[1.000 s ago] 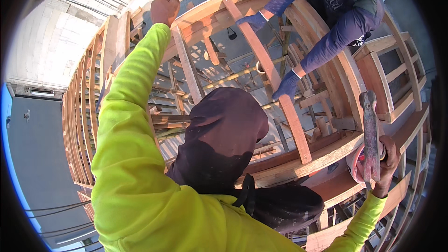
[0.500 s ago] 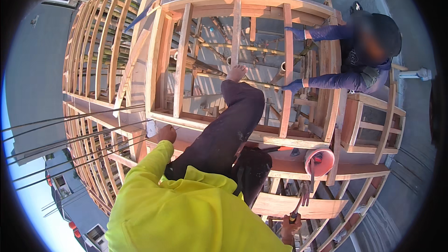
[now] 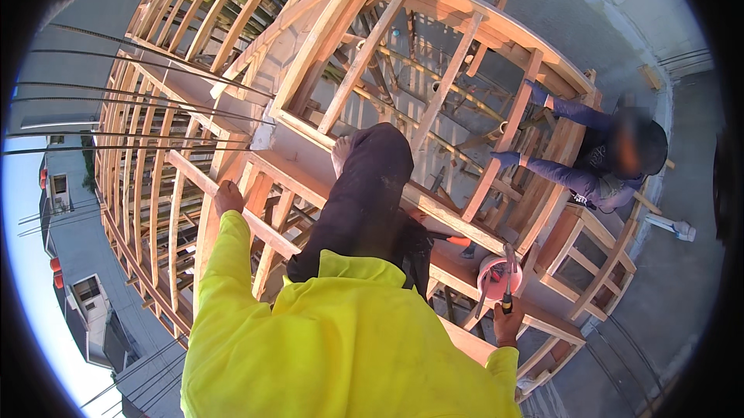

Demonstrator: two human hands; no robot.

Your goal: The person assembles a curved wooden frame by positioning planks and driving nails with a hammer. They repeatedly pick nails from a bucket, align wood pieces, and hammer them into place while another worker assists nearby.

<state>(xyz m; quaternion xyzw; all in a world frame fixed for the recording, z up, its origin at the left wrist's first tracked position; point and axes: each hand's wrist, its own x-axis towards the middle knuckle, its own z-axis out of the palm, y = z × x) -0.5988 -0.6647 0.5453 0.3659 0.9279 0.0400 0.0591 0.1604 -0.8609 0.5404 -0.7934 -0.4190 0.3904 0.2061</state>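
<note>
Since the earlier head view, the left hand (image 3: 229,197) has moved onto a timber batten (image 3: 268,234), slanting far-left to near-right; how tightly its fingers close I cannot tell. Right-hand (image 3: 508,326) fingers wrap the hammer (image 3: 509,277), its long axis pointing away, head over the bucket (image 3: 494,292) by the frame's (image 3: 446,210) near-right corner.

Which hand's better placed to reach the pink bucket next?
Right hand, probably: though holding a hammer, it's beside the pink bucket; the left hand is on a wooden strip, farther off.
</note>
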